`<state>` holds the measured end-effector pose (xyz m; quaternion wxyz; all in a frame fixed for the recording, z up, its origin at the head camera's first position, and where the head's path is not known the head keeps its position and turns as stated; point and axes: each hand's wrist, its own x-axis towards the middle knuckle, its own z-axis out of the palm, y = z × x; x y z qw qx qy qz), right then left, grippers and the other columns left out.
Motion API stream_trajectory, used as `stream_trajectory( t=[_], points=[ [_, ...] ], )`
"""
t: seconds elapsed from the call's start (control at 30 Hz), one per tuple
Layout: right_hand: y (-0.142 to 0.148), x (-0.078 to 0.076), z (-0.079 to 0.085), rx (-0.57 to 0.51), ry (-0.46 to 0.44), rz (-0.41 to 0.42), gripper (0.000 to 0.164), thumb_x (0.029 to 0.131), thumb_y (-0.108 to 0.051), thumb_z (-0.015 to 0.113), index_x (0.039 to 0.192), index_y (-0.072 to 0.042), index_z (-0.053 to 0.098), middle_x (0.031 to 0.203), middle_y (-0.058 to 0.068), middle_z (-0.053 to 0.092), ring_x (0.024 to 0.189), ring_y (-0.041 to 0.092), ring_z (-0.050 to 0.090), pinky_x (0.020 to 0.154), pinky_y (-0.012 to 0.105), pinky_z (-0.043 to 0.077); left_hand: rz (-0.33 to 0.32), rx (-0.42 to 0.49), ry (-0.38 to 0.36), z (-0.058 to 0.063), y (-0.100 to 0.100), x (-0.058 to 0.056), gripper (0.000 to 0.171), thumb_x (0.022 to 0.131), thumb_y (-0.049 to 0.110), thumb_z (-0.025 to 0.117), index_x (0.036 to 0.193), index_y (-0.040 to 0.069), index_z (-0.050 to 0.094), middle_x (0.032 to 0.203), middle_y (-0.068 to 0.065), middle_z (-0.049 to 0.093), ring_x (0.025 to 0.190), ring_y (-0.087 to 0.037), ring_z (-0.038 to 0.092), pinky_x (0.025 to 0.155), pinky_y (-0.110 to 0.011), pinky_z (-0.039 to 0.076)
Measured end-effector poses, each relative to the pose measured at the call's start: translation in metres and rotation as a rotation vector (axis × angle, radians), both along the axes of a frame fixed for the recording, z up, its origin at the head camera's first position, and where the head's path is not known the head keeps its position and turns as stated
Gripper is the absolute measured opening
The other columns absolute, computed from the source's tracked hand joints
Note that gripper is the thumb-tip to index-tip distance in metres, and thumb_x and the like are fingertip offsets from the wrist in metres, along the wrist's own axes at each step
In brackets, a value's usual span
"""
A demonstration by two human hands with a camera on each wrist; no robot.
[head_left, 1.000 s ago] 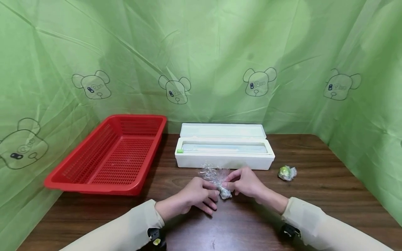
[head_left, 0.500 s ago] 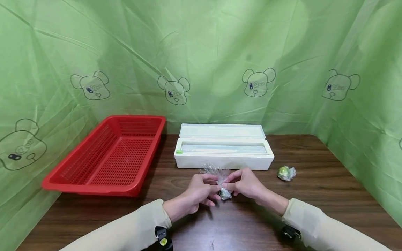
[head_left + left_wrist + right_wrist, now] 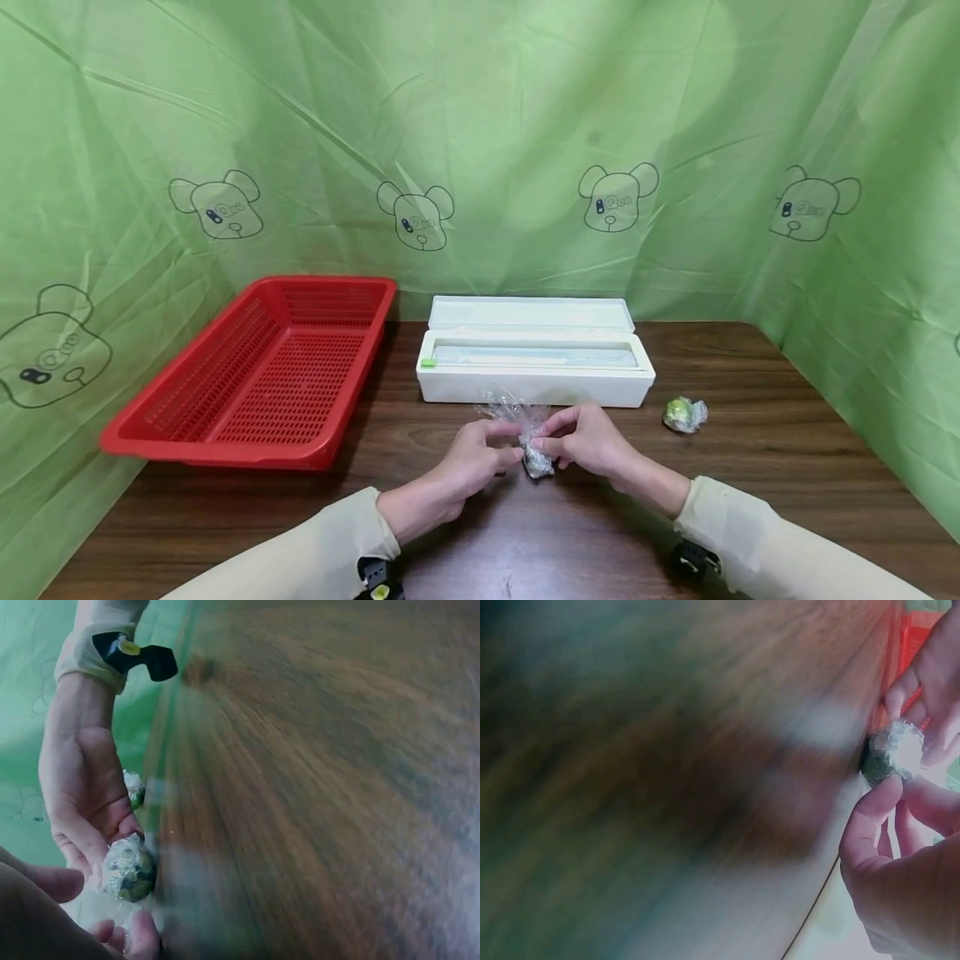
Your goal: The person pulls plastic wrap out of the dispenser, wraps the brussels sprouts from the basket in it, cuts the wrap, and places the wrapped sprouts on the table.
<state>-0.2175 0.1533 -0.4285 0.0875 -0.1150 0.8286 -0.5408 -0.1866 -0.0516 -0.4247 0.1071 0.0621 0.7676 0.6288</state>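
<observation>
A small greenish, roundish item in clear plastic wrap (image 3: 537, 462) lies at the table's front middle, its loose wrap fanning out toward the white box. My right hand (image 3: 588, 437) pinches the gathered wrap just above the item between thumb and fingers. In the right wrist view, the right thumb (image 3: 885, 796) presses close against the wrapped item (image 3: 894, 754). My left hand (image 3: 476, 458) is at its left side, thumb and fingers apart around the wrap. In the left wrist view, the left thumb (image 3: 64, 883) stands off from the wrapped item (image 3: 129, 871).
Behind the hands stands a white plastic-wrap dispenser box (image 3: 536, 387), lid raised, with a green slider at its left. A red perforated basket (image 3: 330, 433) sits at left. Another wrapped yellow-green item (image 3: 682, 414) lies at right. A green curtain (image 3: 510, 125) surrounds the table.
The left hand has shifted in toward the wrap and then slightly back, its lower fingers drawing in under the hand. The right hand keeps its pinch in nearly the same spot.
</observation>
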Motion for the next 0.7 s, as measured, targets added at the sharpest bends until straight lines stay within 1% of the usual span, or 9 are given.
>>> stream_trajectory(
  t=[0.07, 0.17, 0.27, 0.4, 0.47, 0.53, 0.57, 0.63, 0.7],
  points=[
    [0.000, 0.000, 0.000, 0.007, 0.000, -0.004, 0.012, 0.086, -0.005, 0.085, 0.092, 0.003, 0.079, 0.083, 0.006, 0.071, 0.064, 0.018, 0.063, 0.059, 0.036, 0.058, 0.024, 0.041, -0.050, 0.002, -0.001, -0.002, 0.047, 0.092, 0.000, 0.070, 0.137, -0.009, 0.058, 0.122, -0.019, 0.064, 0.097, -0.029, 0.067, 0.078, -0.036, 0.057],
    [0.000, 0.001, 0.000, 0.016, 0.001, -0.009, 0.012, 0.086, -0.005, 0.085, 0.093, 0.003, 0.079, 0.083, 0.006, 0.071, 0.064, 0.019, 0.063, 0.059, 0.037, 0.058, 0.088, 0.118, -0.121, 0.003, -0.002, -0.008, 0.047, 0.092, -0.004, 0.066, 0.135, -0.012, 0.048, 0.112, -0.021, 0.065, 0.086, -0.026, 0.069, 0.068, -0.033, 0.060],
    [0.000, 0.001, -0.001, 0.017, -0.003, -0.008, 0.012, 0.086, -0.006, 0.085, 0.093, 0.002, 0.079, 0.083, 0.005, 0.071, 0.063, 0.018, 0.063, 0.059, 0.038, 0.058, 0.137, 0.185, -0.188, -0.001, -0.005, -0.014, 0.049, 0.093, -0.005, 0.066, 0.133, -0.009, 0.038, 0.105, -0.025, 0.068, 0.071, -0.024, 0.071, 0.056, -0.033, 0.060],
    [0.001, 0.001, -0.001, 0.014, 0.000, -0.005, 0.012, 0.086, -0.007, 0.085, 0.093, 0.002, 0.079, 0.083, 0.005, 0.072, 0.064, 0.019, 0.063, 0.060, 0.038, 0.058, 0.131, 0.215, -0.241, -0.006, -0.010, -0.023, 0.063, 0.095, -0.002, 0.069, 0.143, -0.005, 0.028, 0.102, -0.028, 0.070, 0.062, -0.023, 0.071, 0.051, -0.033, 0.059],
    [0.002, 0.001, -0.001, 0.014, 0.005, -0.006, 0.012, 0.086, -0.006, 0.085, 0.093, 0.002, 0.079, 0.083, 0.005, 0.072, 0.063, 0.019, 0.063, 0.059, 0.038, 0.058, 0.116, 0.213, -0.251, -0.008, -0.012, -0.028, 0.064, 0.096, -0.001, 0.069, 0.148, -0.003, 0.031, 0.101, -0.028, 0.071, 0.061, -0.022, 0.072, 0.050, -0.030, 0.058],
    [0.002, 0.001, 0.000, 0.014, 0.004, -0.005, 0.012, 0.086, -0.006, 0.085, 0.093, 0.002, 0.079, 0.083, 0.005, 0.072, 0.064, 0.019, 0.063, 0.059, 0.038, 0.058, 0.115, 0.195, -0.243, -0.010, -0.012, -0.031, 0.056, 0.097, 0.000, 0.070, 0.145, -0.002, 0.041, 0.099, -0.025, 0.072, 0.059, -0.019, 0.071, 0.047, -0.026, 0.055],
    [0.002, 0.001, 0.000, 0.012, 0.003, -0.004, 0.012, 0.086, -0.006, 0.085, 0.093, 0.002, 0.079, 0.083, 0.005, 0.072, 0.064, 0.019, 0.063, 0.059, 0.038, 0.058, 0.126, 0.184, -0.230, -0.010, -0.011, -0.031, 0.049, 0.097, 0.000, 0.070, 0.141, -0.002, 0.047, 0.097, -0.023, 0.072, 0.057, -0.017, 0.069, 0.045, -0.024, 0.053],
    [0.002, 0.001, 0.000, 0.014, 0.005, -0.005, 0.012, 0.086, -0.007, 0.085, 0.093, 0.002, 0.079, 0.082, 0.005, 0.071, 0.063, 0.019, 0.063, 0.058, 0.037, 0.058, 0.159, 0.128, -0.163, -0.010, -0.009, -0.031, 0.032, 0.097, 0.002, 0.072, 0.127, -0.001, 0.060, 0.093, -0.018, 0.070, 0.056, -0.014, 0.065, 0.042, -0.023, 0.049],
    [0.002, 0.002, 0.001, 0.019, 0.009, -0.006, 0.012, 0.086, -0.007, 0.086, 0.093, 0.001, 0.080, 0.083, 0.005, 0.071, 0.063, 0.018, 0.063, 0.058, 0.038, 0.058, 0.197, 0.052, -0.062, -0.008, -0.006, -0.029, 0.018, 0.096, 0.005, 0.074, 0.113, 0.001, 0.067, 0.091, -0.013, 0.068, 0.058, -0.013, 0.061, 0.044, -0.023, 0.049]
  ],
)
